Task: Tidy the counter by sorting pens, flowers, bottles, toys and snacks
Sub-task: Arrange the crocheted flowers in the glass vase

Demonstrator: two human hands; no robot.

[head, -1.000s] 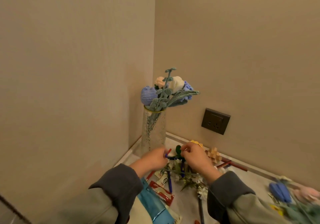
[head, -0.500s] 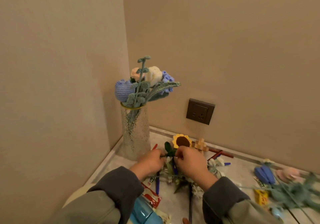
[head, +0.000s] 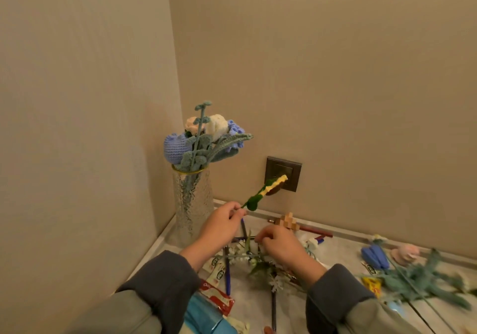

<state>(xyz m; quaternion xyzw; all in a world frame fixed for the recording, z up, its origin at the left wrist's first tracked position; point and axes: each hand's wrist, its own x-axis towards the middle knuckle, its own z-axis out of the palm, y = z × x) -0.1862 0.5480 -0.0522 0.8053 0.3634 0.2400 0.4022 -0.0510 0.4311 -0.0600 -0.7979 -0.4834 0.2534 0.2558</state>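
Sunflower edge-on, blurred, left hand pinching stem

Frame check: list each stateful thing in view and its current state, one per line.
Left hand: pinching the crocheted sunflower's stem.
Crocheted sunflower: lifted off the counter, tilted.
Right hand: low over the white flower sprig, grip unclear.
Textured glass vase: upright, holding crocheted flowers.
Blue crocheted tulip: lying flat.

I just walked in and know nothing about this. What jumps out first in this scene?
The glass vase of knitted flowers standing in the corner where the two walls meet draws the eye first. Just right of it, the left hand lifts a crocheted sunflower by its stem in front of the wall socket. Below, the right hand rests over a jumble of pens, sprigs and snack packets on the counter.
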